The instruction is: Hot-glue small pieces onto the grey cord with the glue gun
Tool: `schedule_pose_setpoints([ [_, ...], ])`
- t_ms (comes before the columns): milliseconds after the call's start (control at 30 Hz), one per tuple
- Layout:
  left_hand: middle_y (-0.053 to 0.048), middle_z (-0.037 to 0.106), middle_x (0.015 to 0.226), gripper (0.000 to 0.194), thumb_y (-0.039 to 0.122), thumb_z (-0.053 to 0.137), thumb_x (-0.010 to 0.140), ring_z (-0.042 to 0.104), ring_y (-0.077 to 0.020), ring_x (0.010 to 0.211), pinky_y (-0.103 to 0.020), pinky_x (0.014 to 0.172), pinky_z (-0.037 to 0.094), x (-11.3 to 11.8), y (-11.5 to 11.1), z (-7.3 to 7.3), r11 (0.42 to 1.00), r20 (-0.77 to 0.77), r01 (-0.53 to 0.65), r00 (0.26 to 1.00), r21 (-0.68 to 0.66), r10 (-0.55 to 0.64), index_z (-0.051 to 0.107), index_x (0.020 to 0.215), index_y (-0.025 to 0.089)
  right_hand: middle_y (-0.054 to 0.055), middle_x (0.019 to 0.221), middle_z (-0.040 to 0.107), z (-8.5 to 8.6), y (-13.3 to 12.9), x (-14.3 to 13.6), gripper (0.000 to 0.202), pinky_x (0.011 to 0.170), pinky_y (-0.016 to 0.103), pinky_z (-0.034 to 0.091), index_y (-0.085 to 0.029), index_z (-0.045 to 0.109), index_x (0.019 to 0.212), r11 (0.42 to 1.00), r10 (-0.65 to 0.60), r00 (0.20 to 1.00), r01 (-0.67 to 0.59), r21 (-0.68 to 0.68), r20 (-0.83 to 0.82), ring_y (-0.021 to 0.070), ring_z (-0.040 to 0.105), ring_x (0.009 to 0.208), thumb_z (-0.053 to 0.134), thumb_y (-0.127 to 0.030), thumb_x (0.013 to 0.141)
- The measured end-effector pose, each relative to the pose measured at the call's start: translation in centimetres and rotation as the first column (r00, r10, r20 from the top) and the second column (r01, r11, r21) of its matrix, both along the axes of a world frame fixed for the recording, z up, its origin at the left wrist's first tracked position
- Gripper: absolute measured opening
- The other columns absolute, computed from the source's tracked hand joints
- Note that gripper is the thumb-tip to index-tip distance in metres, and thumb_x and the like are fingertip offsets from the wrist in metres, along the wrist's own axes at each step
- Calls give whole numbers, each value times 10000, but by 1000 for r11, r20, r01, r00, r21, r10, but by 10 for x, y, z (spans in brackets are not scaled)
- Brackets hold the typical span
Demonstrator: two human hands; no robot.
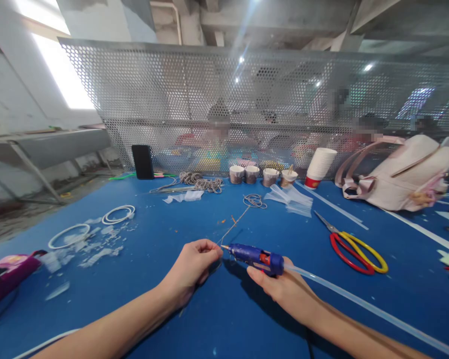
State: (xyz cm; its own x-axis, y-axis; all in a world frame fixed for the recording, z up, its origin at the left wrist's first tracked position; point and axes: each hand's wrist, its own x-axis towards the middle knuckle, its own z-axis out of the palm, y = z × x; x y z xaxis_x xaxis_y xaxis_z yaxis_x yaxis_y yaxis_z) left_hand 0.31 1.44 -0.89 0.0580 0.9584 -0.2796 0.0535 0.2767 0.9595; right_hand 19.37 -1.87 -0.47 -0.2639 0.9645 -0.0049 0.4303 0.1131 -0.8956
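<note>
1. Currently gripping blue glue gun in right hand, from below and near the rear; nozzle aimed left.
2. Pinching thin cord with left hand, thumb against fingertips; running away from there to a loose coil on blue table.
3. Nozzle just beside left thumb and cord end. Can't tell whether touching cord.
4. Long translucent glue stick out of gun's rear, trailing right over the forearm area.
5. To the right: scissors with red and yellow handles, blades slightly apart, pointing away and left.
6. To the left: white rings among clear scraps.
7. Along the far side, left to right: black phone upright, cord bundles, four paper cups, tilted cup stack, pale pink backpack.
8. Clear film strips just in front of the cups.
9. Behind everything: perforated metal screen, with blurred people beyond.
</note>
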Motion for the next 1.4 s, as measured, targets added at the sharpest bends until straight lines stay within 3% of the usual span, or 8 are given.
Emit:
schedule_pose_setpoints([
  [367, 102, 414, 409, 183, 316, 632, 639, 218, -6, 286, -165, 302, 121, -1, 0, -3, 1000, 0, 8, 1000, 29, -8, 521, 626, 170, -64, 522, 344, -1, 1, 0, 275, 460, 217, 265, -190, 440, 616, 1000, 2, 1000, -3, 23, 9, 83, 292, 482, 506, -383, 800],
  [567, 85, 438, 427, 143, 273, 625, 629, 225, -8, 290, -168, 305, 123, 0, 0, -4, 1000, 3, 1, 1000, 29, -1, 539, 624, 159, -68, 497, 308, -1, 3, 0, 320, 444, 220, 253, -200, 382, 584, 1000, -22, 1000, 22, 9, -4, 81, 281, 460, 486, -397, 814],
  [733, 86, 441, 424, 98, 231, 609, 606, 231, -10, 290, -167, 307, 136, 0, 2, -6, 1000, 14, 0, 1000, 20, 0, 540, 618, 162, -50, 558, 384, -2, 2, 0, 250, 498, 216, 303, -183, 483, 631, 997, 26, 1000, -27, 67, 18, 94, 325, 526, 509, -356, 808],
  [933, 93, 423, 400, 107, 237, 606, 600, 235, -14, 289, -165, 306, 139, 0, 3, -6, 1000, 3, -6, 1000, 20, 6, 525, 597, 167, -63, 502, 320, -4, 3, 1, 306, 417, 206, 238, -190, 423, 592, 1000, -2, 1000, 2, 27, 3, 75, 275, 456, 501, -381, 818],
  [1067, 94, 421, 384, 126, 245, 605, 600, 231, -16, 281, -165, 306, 130, 0, 2, -4, 1000, -14, -11, 1000, 14, 11, 502, 580, 176, -61, 504, 350, -5, 3, 1, 293, 417, 200, 247, -186, 444, 599, 999, 33, 999, -34, 30, 39, 73, 296, 456, 517, -376, 811],
  [1233, 86, 443, 406, 126, 248, 612, 603, 238, -13, 291, -165, 311, 141, 0, 2, -5, 999, -14, 7, 1000, 31, -7, 519, 596, 163, -63, 486, 321, -6, 5, 1, 325, 411, 203, 241, -186, 438, 590, 1000, -9, 999, 8, 25, 31, 73, 290, 444, 492, -403, 825],
  [1400, 87, 429, 387, 121, 247, 598, 615, 231, -18, 285, -170, 309, 127, 0, 2, -6, 1000, -34, -6, 999, 25, 7, 506, 591, 172, -63, 498, 335, -7, 6, 1, 304, 419, 202, 249, -183, 473, 605, 999, 45, 998, -46, 29, 39, 75, 294, 451, 510, -394, 820],
])
